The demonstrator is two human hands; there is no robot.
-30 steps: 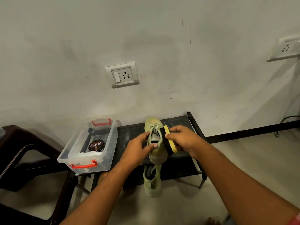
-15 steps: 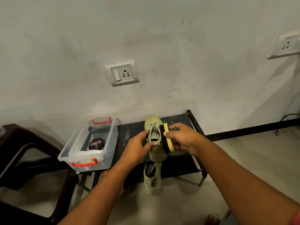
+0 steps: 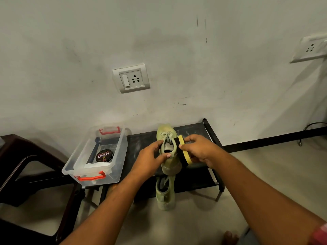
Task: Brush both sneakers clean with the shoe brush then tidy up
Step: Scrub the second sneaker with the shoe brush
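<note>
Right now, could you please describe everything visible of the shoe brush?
The oblong shoe brush has a yellow back and a black bristle face. The right hand grips its back, holding it on edge with the bristles against the side of the pale green lace-up sneaker that the left hand holds.

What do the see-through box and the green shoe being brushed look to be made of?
Box: clear glossy plastic, likely; the tin shows through its walls. Sneaker: seemingly matte woven fabric or canvas, dull green with no shine; too small to tell the weave.
</note>
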